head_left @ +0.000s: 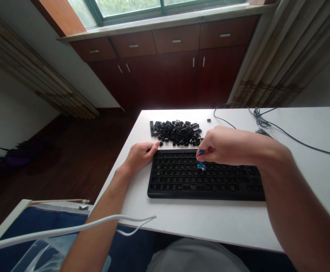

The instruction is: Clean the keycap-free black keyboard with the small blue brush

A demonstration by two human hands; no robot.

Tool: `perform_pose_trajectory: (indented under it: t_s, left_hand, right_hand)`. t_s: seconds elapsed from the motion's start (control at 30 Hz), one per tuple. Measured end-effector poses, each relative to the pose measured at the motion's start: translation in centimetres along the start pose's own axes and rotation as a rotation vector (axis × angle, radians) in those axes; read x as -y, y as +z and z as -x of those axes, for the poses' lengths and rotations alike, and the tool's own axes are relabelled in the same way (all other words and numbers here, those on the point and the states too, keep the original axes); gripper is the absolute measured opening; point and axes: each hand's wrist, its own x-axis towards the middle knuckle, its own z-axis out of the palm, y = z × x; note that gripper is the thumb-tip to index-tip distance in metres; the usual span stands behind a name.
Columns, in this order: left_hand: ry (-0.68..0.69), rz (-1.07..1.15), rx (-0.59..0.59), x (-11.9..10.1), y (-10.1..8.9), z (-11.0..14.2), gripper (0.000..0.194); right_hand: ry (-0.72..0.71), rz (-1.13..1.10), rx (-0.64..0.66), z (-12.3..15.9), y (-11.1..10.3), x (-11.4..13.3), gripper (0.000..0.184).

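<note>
A black keyboard (193,192) lies flat on the white table, with its keycaps off and its key sockets showing. In my right hand (221,145), fingers pinched and pointing down, is a small blue brush (201,165). Its pale bristles meet the upper middle rows of the keyboard. At the keyboard's upper left corner rests my left hand (142,155), fingers curled in and thumb pressed forward. One loose black keycap (161,144) sits at its thumb tip. Whether the left fingers grip the keyboard's edge or a small piece is hidden. My right forearm covers the keyboard's right end.
Behind the keyboard is a heap of black keycaps (177,132), with a single small black piece (209,120) apart from it. A black cable (301,138) runs over the table's right side. A white cable (76,227) crosses the lower left foreground.
</note>
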Motion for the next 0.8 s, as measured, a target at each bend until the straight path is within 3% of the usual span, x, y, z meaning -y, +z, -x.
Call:
perform_pose_trajectory:
  t_s: [0.23,0.5,0.8]
  left_hand:
    - [-0.001,0.003,-0.004,-0.1,0.0,0.0,0.050]
    - [-0.011,-0.002,-0.006,-0.2,0.0,0.0,0.049]
    - [-0.002,-0.002,-0.013,0.0,0.2,0.1,0.049]
  right_hand:
    - [-0.003,0.035,-0.013,0.5,-0.5,-0.6,0.033]
    - [-0.058,-0.053,0.055,-0.1,-0.8,-1.6,0.025]
    - [-0.035,-0.019,0.014,-0.1,-0.7,-1.5,0.023]
